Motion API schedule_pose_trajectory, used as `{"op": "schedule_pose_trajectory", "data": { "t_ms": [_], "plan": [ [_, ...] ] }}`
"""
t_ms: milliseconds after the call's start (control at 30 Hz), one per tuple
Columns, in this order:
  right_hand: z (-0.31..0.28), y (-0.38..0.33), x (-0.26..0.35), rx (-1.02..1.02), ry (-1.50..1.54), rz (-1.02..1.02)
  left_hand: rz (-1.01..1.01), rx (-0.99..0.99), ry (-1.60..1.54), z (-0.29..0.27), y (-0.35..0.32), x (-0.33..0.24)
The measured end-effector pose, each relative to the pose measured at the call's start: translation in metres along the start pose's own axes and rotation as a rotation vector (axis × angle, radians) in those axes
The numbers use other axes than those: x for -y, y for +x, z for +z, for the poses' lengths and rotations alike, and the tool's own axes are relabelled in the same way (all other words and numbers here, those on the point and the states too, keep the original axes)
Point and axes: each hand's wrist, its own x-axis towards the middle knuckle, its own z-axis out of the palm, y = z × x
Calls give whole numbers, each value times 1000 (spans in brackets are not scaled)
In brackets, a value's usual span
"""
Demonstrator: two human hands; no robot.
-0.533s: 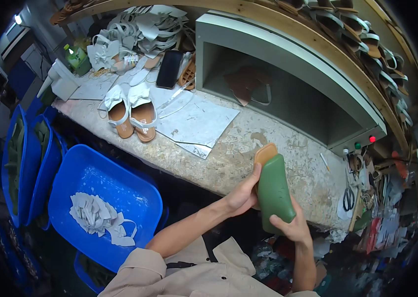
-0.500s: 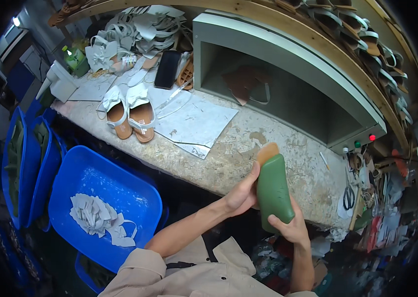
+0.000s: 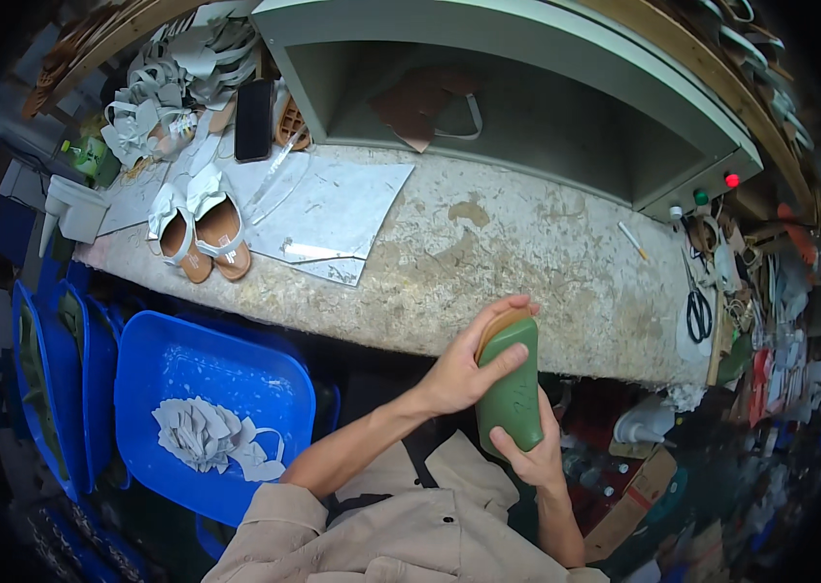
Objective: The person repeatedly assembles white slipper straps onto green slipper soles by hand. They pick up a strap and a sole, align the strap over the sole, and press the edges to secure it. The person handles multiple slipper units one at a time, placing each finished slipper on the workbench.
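A green shoe last [image 3: 511, 394] is held between my two hands over the front edge of the bench. Along its far end shows the rim of a tan insole [image 3: 498, 323], lying against the last's underside. My left hand [image 3: 469, 367] is closed round that far end, thumb across the green top and fingertips beyond the insole. My right hand [image 3: 530, 452] grips the near end, its thumb on the last. On the bench to the left stand a pair of white sandals [image 3: 200, 228] with bows and brown footbeds.
A grey open-fronted machine [image 3: 527, 107] with a brown piece inside stands at the back of the bench [image 3: 430, 262]. Black-handled scissors [image 3: 698, 313] lie at right. A blue basin [image 3: 211, 360] of white upper pieces [image 3: 205, 435] sits at left. A phone [image 3: 254, 120] lies behind the sandals.
The last has come down toward me and slightly left. My left hand has shifted from the last's side to wrap its far end, thumb now on top. The view has shifted too.
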Motion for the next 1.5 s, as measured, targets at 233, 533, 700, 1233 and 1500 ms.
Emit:
{"op": "schedule_pose_trajectory", "data": {
  "t_ms": [233, 533, 700, 1233, 1500],
  "plan": [
    [10, -29, -28, -87, 174, -45, -141, 111, 289, 13, -14, -9],
    [9, -76, -22, -118, 413, 94, 657, -235, 2267, -182, 153, -102],
    [19, -92, -24, -139, 445, 126, 295, 65, 2392, -210, 169, -112],
    [34, -93, -16, -89, 356, 126, 180, 26, 2249, -193, 179, -120],
    [47, -94, -58, -183, 112, 67, 197, -11, 1062, -55, -17, -55]
  ]
}}
